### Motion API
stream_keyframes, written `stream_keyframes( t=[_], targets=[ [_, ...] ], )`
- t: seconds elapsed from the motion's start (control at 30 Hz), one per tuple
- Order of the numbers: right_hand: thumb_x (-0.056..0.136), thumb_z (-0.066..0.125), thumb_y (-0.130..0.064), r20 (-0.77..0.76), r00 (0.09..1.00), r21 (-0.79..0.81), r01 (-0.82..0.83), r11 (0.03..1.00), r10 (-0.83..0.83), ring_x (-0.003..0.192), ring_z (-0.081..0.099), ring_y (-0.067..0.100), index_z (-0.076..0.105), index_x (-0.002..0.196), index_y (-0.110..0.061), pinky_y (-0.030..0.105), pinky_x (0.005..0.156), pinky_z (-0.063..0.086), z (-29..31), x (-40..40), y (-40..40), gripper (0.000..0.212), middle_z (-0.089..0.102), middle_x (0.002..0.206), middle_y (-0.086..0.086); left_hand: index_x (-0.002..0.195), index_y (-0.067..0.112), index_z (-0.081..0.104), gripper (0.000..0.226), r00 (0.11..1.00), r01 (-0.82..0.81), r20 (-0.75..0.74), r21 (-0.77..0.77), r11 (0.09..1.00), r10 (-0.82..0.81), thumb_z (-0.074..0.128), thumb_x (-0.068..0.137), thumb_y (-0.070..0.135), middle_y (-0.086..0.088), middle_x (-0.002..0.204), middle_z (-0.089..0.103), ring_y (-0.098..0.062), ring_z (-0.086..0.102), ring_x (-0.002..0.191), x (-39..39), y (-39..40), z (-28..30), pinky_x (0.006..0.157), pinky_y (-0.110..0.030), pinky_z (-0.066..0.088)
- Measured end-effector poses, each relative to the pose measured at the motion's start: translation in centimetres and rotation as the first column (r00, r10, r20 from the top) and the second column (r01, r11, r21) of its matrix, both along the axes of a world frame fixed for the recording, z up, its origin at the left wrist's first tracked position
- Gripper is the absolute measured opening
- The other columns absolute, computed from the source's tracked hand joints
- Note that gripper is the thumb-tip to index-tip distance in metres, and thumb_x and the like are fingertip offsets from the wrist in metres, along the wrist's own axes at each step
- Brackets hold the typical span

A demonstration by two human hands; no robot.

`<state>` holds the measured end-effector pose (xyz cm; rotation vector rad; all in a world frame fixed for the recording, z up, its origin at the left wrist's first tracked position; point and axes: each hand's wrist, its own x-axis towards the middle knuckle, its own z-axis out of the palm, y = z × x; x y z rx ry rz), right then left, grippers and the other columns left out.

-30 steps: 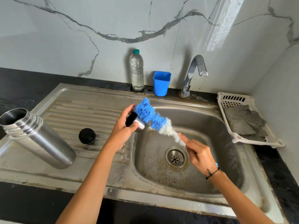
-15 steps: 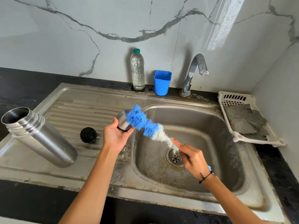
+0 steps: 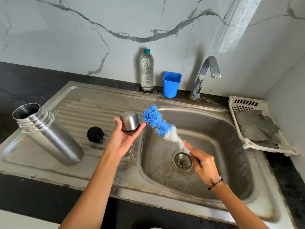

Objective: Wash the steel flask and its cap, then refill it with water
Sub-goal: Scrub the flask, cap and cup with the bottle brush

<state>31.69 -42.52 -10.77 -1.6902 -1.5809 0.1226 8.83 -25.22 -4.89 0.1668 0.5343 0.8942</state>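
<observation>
The steel flask (image 3: 49,134) stands open-mouthed on the draining board at the left. Its black stopper (image 3: 95,134) lies on the board beside it. My left hand (image 3: 123,138) holds the steel cap cup (image 3: 130,121) upturned on the palm, between thumb and fingertips, over the edge of the basin. My right hand (image 3: 203,164) grips the handle of a blue and white bottle brush (image 3: 160,127) above the drain. The brush head sits just right of the cap, outside it.
A steel sink basin (image 3: 231,146) with a drain (image 3: 182,161) lies below my hands. The tap (image 3: 206,73) is at the back, with no water visibly running. A water bottle (image 3: 146,70) and blue cup (image 3: 171,84) stand behind. A white tray with grey cloths (image 3: 257,128) is at the right.
The brush head has come out of the cap. My left hand has turned the cap so its closed end faces up and moved it a little left.
</observation>
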Motion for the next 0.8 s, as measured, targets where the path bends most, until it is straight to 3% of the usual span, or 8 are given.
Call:
stream_keyframes(
  t=[0.07,0.13,0.2,0.33,0.43,0.5,0.63,0.8],
  targets=[
    [0.082,0.049,-0.001,-0.008,1.000,0.001,0.000,1.000,0.000,0.064,0.059,0.012,0.048,0.132,-0.022,0.022,0.066,0.049,-0.4,0.0,0.2,0.054,0.071,0.085,0.005,0.120,0.006,0.050,0.054,0.998,-0.040,-0.053,0.057,0.998,0.043,0.073,0.072,0.016,-0.024,0.127,0.053,-0.046,0.052,0.116,-0.7,-0.1,-0.5,0.083,-0.050,0.055],
    [0.079,0.051,0.004,-0.018,1.000,-0.002,-0.005,1.000,0.005,0.065,0.060,0.011,0.045,0.134,-0.027,0.020,0.068,0.049,-0.9,-0.2,0.5,0.063,0.072,0.088,0.004,0.118,0.007,0.049,0.049,0.972,-0.068,-0.216,0.123,0.990,0.093,0.068,0.074,-0.001,-0.019,0.127,0.054,-0.037,0.058,0.111,-1.2,-0.1,-1.2,0.085,-0.045,0.055],
    [0.079,0.050,0.004,-0.033,0.999,-0.005,-0.011,1.000,0.011,0.064,0.060,0.014,0.043,0.134,-0.038,0.020,0.068,0.048,-1.3,-0.4,0.8,0.069,0.070,0.083,0.006,0.121,0.008,0.045,0.046,0.886,-0.058,-0.439,0.210,0.976,0.147,0.063,0.081,-0.005,-0.016,0.126,0.056,-0.023,0.062,0.101,-1.3,-0.2,-1.8,0.090,-0.036,0.053],
    [0.079,0.048,0.004,-0.055,0.998,-0.011,-0.043,0.999,0.042,0.061,0.053,0.009,0.039,0.133,-0.052,0.020,0.067,0.048,-1.5,-1.0,1.7,0.078,0.070,0.084,0.010,0.125,0.015,0.042,0.059,0.615,0.107,-0.764,0.326,0.939,0.195,0.076,0.077,0.013,-0.004,0.114,0.059,-0.008,0.059,0.091,-2.0,-0.1,-2.6,0.076,-0.019,0.045],
    [0.081,0.047,0.001,-0.061,0.996,-0.006,-0.063,0.998,0.063,0.063,0.060,0.017,0.039,0.133,-0.051,0.024,0.068,0.049,-1.4,-1.6,2.2,0.075,0.070,0.089,0.014,0.118,0.023,0.041,0.058,0.343,0.340,-0.914,0.338,0.878,0.219,0.078,0.074,0.031,0.001,0.113,0.056,-0.012,0.057,0.098,-2.1,-0.2,-2.9,0.073,-0.020,0.041],
    [0.081,0.047,0.001,-0.054,0.996,-0.012,-0.075,0.997,0.075,0.066,0.063,0.020,0.040,0.132,-0.052,0.024,0.070,0.050,-1.4,-1.7,2.3,0.074,0.069,0.090,0.015,0.119,0.023,0.041,0.062,0.179,0.445,-0.934,0.357,0.821,0.309,0.078,0.072,0.038,0.002,0.114,0.052,-0.016,0.052,0.105,-1.9,-0.1,-3.2,0.081,-0.024,0.039],
    [0.083,0.046,-0.001,-0.041,0.996,-0.055,-0.082,0.995,0.079,0.068,0.065,0.022,0.045,0.134,-0.040,0.030,0.070,0.051,-1.5,-1.9,2.5,0.065,0.069,0.090,0.016,0.122,0.016,0.041,0.067,-0.029,0.566,-0.885,0.368,0.738,0.464,0.077,0.071,0.040,-0.001,0.109,0.043,-0.023,0.037,0.120,-1.4,-0.4,-3.7,0.096,-0.033,0.032],
    [0.083,0.045,-0.001,-0.028,0.997,-0.091,-0.076,0.993,0.074,0.063,0.063,0.019,0.048,0.132,-0.025,0.031,0.067,0.051,-1.3,-2.3,2.6,0.055,0.070,0.088,0.016,0.120,0.017,0.039,0.066,-0.085,0.593,-0.864,0.357,0.722,0.497,0.076,0.071,0.044,-0.007,0.118,0.050,-0.023,0.031,0.120,-1.5,-0.6,-4.6,0.096,-0.033,0.027]
  ],
)
